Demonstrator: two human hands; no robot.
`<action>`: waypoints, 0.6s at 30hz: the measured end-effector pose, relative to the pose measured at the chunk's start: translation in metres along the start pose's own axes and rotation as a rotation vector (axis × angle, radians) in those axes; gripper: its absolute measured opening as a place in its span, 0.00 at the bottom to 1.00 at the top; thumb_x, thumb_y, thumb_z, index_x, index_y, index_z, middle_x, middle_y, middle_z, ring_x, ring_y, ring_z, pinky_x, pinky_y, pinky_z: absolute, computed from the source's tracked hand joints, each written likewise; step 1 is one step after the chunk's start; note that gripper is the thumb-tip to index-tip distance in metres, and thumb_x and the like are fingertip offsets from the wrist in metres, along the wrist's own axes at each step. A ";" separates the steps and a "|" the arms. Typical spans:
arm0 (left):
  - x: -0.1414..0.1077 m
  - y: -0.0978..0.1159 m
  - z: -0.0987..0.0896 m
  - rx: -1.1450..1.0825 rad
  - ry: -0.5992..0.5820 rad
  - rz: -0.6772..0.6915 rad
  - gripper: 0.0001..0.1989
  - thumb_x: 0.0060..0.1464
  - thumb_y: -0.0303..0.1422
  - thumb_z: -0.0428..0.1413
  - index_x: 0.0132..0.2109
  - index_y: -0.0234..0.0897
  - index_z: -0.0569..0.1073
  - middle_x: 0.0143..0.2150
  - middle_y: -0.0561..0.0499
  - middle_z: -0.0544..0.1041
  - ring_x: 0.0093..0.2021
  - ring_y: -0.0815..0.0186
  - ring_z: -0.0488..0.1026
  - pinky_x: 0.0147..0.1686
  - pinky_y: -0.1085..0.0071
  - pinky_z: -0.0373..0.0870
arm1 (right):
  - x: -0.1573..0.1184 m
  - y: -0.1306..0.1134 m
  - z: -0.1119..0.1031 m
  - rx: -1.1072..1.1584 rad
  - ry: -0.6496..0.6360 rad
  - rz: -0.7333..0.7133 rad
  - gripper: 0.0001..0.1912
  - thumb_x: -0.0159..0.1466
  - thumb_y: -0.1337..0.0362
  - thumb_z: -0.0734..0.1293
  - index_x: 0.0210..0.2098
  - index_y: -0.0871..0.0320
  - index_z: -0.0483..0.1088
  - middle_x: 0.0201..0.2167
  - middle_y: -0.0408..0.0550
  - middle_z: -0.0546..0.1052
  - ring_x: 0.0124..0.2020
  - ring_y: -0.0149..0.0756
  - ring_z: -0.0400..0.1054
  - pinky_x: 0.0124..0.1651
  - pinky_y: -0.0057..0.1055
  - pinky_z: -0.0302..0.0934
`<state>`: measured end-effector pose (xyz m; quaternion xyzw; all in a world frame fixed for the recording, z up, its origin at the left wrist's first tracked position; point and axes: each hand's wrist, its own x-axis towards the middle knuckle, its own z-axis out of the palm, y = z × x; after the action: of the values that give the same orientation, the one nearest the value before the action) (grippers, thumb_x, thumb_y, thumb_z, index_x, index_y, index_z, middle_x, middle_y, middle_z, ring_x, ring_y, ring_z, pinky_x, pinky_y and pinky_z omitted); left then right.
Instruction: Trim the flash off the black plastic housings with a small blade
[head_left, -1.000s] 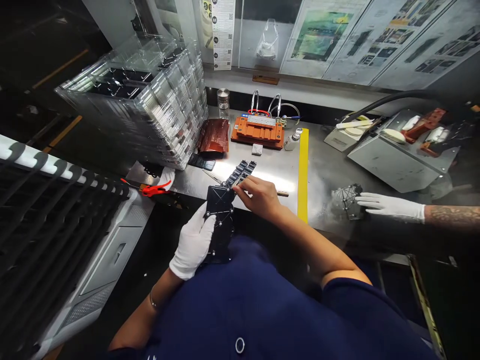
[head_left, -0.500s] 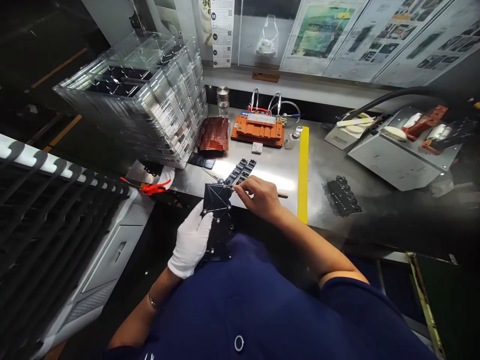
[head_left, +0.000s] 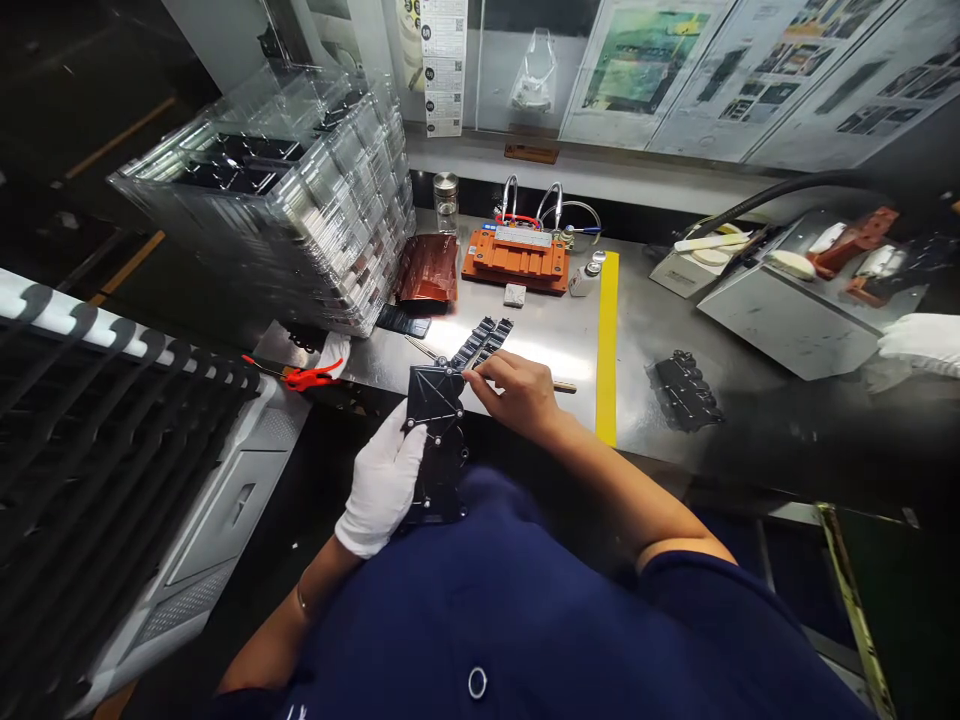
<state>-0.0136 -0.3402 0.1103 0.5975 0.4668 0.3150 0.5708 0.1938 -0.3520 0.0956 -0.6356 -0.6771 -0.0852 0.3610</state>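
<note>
My left hand, in a white glove, grips a black plastic panel with round bosses and thin ribs, held upright in front of my body. My bare right hand is at the panel's upper right edge, thumb and forefinger pinched together. Whatever lies between those fingertips is too small to make out. Just beyond the panel, two dark slotted strips lie side by side on the metal bench. A thin stick-like tool lies partly behind my right hand.
Stacked clear trays rise at the left, near red-handled pliers. An orange fixture stands at the back beside a small bottle. Right of the yellow tape lie another black panel and a co-worker's gloved hand by a grey machine.
A co-worker's white-gloved hand has come in at the right edge. My right hand has shifted very slightly left along the panel's edge. My left hand keeps its hold.
</note>
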 end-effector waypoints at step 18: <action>-0.002 -0.003 -0.001 0.095 0.043 0.004 0.27 0.59 0.43 0.55 0.62 0.36 0.69 0.55 0.44 0.78 0.53 0.57 0.76 0.55 0.65 0.71 | 0.000 -0.002 -0.004 0.056 -0.059 0.101 0.18 0.69 0.57 0.60 0.25 0.57 0.68 0.22 0.44 0.70 0.23 0.29 0.61 0.27 0.28 0.51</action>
<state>-0.0160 -0.3418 0.1082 0.6180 0.4923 0.3062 0.5310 0.1937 -0.3546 0.0988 -0.6610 -0.6565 -0.0292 0.3623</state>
